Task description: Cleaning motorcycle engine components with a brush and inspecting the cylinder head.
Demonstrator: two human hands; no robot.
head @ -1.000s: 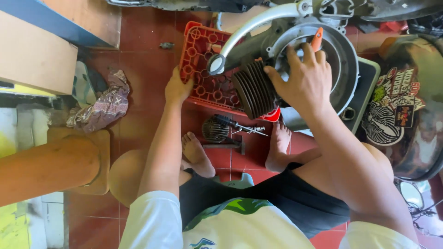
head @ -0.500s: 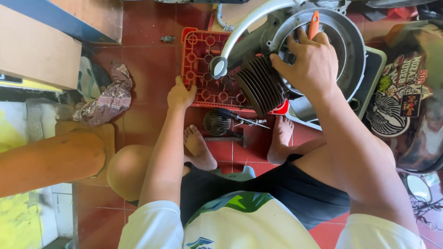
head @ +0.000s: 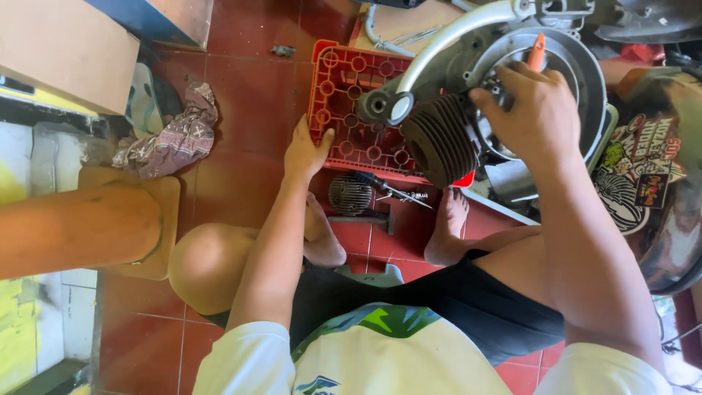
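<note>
Left hand (head: 306,151) rests open on the red crate (head: 344,88) edge, apparently bracing it, while right hand (head: 537,110) grips an orange-handled tool (head: 537,53) inside the engine casing (head: 578,66) lying on that crate beside the finned cylinder (head: 439,139).

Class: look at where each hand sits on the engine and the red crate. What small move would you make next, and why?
Probably keep the left hand pressing the red crate steady and turn the orange-handled tool a little with the right hand. The right hand's fingers are closed around the tool at the round engine housing, beside the finned cylinder, and the engine rests on that crate.
</note>
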